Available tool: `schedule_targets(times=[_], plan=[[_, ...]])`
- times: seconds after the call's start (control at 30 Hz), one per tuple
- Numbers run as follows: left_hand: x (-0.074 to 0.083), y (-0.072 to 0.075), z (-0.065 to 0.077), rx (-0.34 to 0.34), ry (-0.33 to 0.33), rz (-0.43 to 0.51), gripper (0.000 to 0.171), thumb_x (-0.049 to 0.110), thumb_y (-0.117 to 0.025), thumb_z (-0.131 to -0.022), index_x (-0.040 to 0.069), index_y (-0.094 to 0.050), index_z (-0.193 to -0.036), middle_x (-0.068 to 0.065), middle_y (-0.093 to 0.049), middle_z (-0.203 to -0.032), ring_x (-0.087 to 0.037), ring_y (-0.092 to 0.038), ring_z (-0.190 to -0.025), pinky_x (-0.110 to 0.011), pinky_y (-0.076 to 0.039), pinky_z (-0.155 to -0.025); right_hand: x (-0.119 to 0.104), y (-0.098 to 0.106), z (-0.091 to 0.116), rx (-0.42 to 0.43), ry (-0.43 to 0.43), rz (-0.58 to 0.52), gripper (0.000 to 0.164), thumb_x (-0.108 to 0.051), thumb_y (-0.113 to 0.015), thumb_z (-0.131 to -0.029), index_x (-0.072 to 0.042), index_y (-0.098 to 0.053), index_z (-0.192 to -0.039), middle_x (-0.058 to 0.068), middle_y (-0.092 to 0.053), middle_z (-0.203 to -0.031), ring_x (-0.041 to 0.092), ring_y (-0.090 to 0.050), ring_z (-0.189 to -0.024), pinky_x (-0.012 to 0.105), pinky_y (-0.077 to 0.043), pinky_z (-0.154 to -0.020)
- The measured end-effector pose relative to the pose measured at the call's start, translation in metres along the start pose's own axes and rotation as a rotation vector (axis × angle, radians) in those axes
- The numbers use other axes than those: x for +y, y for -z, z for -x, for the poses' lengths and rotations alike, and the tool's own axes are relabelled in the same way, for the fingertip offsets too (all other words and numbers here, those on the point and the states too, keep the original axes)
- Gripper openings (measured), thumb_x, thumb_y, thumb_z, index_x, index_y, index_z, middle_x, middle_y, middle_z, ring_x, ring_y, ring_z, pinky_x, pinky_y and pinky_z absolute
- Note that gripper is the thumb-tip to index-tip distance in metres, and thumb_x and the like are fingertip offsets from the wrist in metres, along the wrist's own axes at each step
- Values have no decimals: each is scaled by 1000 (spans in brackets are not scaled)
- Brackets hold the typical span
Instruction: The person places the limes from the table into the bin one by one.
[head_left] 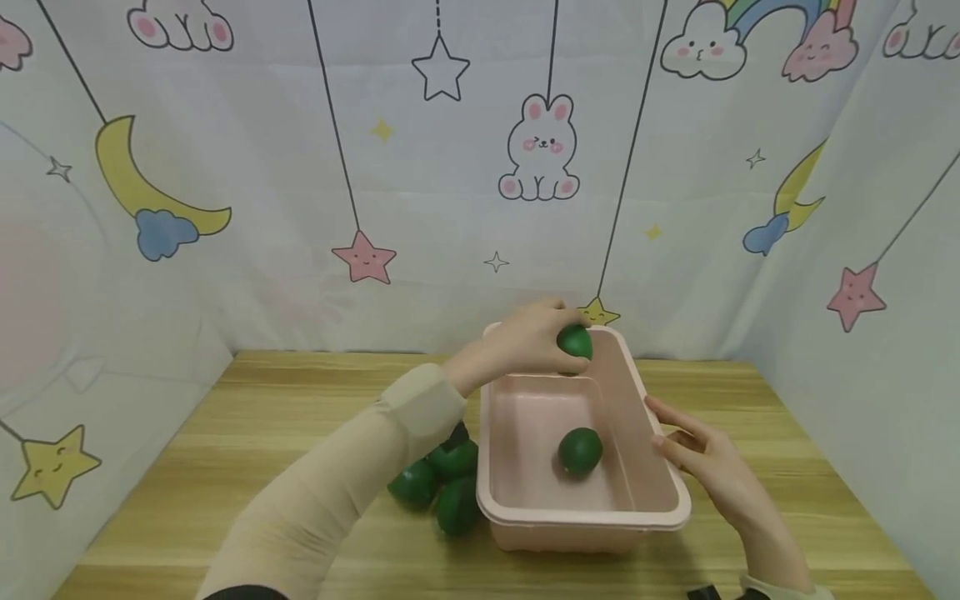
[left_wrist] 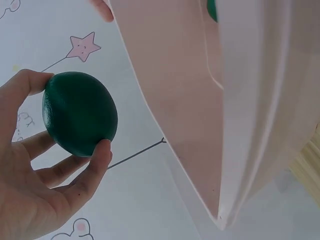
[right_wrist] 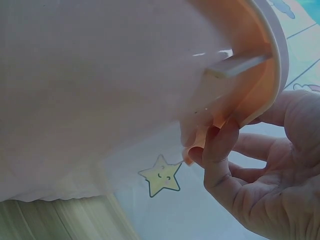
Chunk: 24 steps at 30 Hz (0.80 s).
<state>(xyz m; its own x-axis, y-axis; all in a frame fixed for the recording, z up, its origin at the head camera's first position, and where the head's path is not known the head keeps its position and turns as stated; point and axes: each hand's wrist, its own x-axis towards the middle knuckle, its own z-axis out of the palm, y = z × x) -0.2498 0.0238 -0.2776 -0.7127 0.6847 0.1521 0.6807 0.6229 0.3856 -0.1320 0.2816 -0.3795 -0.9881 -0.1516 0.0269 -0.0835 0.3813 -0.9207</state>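
tub, far rim: partly behind left hand | held fruit: partly covered by same hand | left fruits: partly behind sleeve, tub | both wrist views: tub cut off at edges

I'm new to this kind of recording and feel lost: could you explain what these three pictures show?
There is no robot, just a person's bare hands. One picture comes from a camera on the head, looking forward and down; the other two come from cameras on each wrist. On the wood-grain table stands a pink plastic bin, with one green oval fruit inside. At least three similar fruits lie to its left. The left hand holds another fruit by the bin's far end, while the right hand grips the bin's right rim.
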Motion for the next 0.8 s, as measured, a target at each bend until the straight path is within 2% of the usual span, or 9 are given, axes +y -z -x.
schedule_targets(times=[0.23,0.33,0.53,0.67,0.8], plan=[[5,-9,-8,-43,-48,-51,52,35,-65,-83,16,-56,-131,-4,-55,-124,-13,-54,-92,-18,-45,-66,1,0,1,-1,17,-10,55,-21,-55,-98,-10,-36,-148,-14,-61,-118,2,-63,-98,25,-54,-80],[7,-13,-10,-53,-58,-60,50,34,-66,-83,16,-57,-129,-3,-54,-124,-13,-53,-91,-17,-44,-66,1,0,0,-5,23,-12,55,-21,-55,-98,-10,-36,-149,-17,-60,-117,2,-63,-98,24,-54,-80],[11,-18,-13,-83,-56,-66,44,34,-66,-83,22,-58,-124,-2,-51,-105,-12,-51,-80,-19,-42,-58,0,1,0,-11,16,-13,55,-22,-54,-98,-11,-35,-149,-12,-56,-125,3,-63,-100,25,-54,-81],[14,-20,-15,-94,-61,-67,42,34,-66,-84,25,-59,-124,-1,-52,-105,-12,-51,-80,-20,-42,-58,-1,1,0,-15,4,-12,56,-24,-54,-99,-12,-34,-150,-5,-52,-130,3,-63,-100,26,-54,-81],[16,-23,-17,-111,-64,-90,42,35,-67,-84,24,-59,-124,-2,-53,-109,-12,-51,-82,-19,-42,-58,-1,1,0,-11,-6,-3,56,-24,-54,-99,-12,-34,-150,8,-53,-131,3,-63,-98,26,-54,-81]])
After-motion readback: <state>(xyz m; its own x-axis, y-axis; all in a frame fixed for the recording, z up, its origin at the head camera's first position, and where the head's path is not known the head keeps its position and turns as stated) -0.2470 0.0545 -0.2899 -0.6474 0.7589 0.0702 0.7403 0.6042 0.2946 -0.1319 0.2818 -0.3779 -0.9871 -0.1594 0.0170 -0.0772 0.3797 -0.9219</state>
